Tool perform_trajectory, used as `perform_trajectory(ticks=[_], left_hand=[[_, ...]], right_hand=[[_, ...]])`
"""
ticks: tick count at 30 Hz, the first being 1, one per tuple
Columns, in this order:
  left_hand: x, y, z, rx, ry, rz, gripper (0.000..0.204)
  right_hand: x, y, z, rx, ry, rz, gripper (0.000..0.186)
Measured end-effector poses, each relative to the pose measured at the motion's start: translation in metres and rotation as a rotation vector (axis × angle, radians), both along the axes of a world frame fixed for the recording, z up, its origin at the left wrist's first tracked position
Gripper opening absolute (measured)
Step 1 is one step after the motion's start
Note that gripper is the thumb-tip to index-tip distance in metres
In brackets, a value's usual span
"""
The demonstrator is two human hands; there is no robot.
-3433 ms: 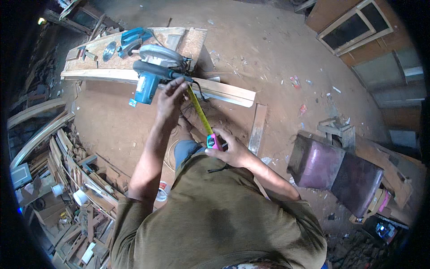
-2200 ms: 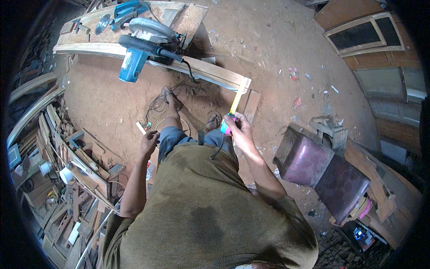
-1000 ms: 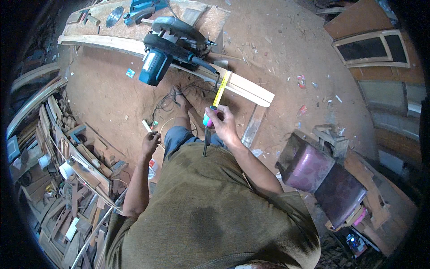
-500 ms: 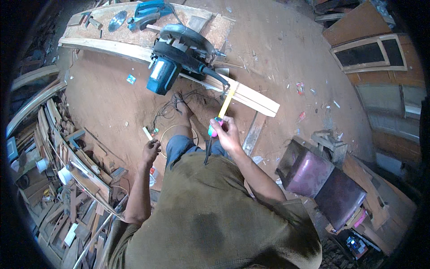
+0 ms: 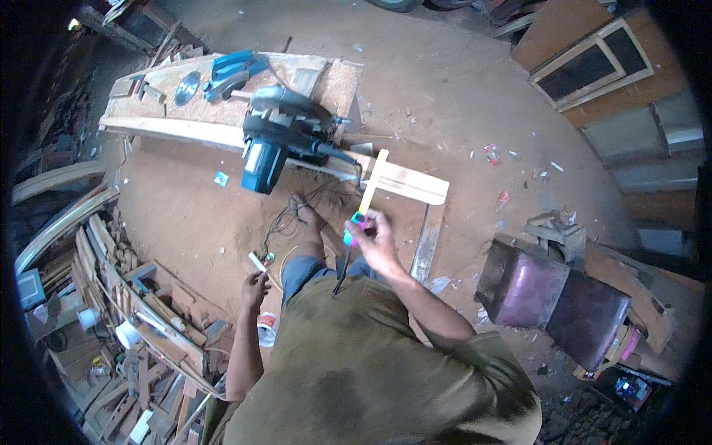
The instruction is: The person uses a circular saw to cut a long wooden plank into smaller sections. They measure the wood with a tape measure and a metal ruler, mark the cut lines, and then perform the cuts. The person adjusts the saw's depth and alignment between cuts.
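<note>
My right hand (image 5: 375, 241) grips a teal and pink tape measure (image 5: 351, 236) with a dark strap hanging from it. Its yellow blade (image 5: 368, 194) is drawn out and crosses over a pale wooden board (image 5: 415, 183). A large teal and black circular saw (image 5: 274, 141) sits on the wood to the left of the blade. My left hand (image 5: 255, 288) hangs low with its fingers curled; what they hold, if anything, is hidden. A short white stick-like piece (image 5: 256, 261) shows just beyond those fingertips; I cannot tell whether they touch.
A sawdust-covered bench (image 5: 337, 85) holds a teal power tool (image 5: 228, 74) and a round saw blade (image 5: 188, 87). Black cable (image 5: 285, 219) coils by my foot. Wood scraps (image 5: 141, 297) pile up at left. A purple padded seat (image 5: 528, 289) stands at right. A white tub (image 5: 267, 328) is beside my leg.
The view has shifted, so the bench, saw and board appear lower. The tape measure stays in my right hand with its blade across the board. The left hand remains curled.
</note>
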State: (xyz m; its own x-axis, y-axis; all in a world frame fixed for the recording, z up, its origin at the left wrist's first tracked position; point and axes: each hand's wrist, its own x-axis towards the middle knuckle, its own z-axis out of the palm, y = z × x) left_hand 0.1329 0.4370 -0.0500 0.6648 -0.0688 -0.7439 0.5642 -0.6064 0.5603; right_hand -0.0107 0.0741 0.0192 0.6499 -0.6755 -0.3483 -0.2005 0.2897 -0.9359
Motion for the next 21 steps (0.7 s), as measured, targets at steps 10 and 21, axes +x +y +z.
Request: perform_trajectory(ticks=[10,21], left_hand=[[-0.037,-0.004,0.002,-0.045,0.005,0.032,0.037],[-0.067,-0.008,-0.002,-0.055,0.000,0.011,0.045]], right_hand=[[-0.050,-0.015,-0.009,0.004,-0.003,-0.062,0.093],[-0.057,-0.021,0.019,-0.009,0.055,0.147,0.078]])
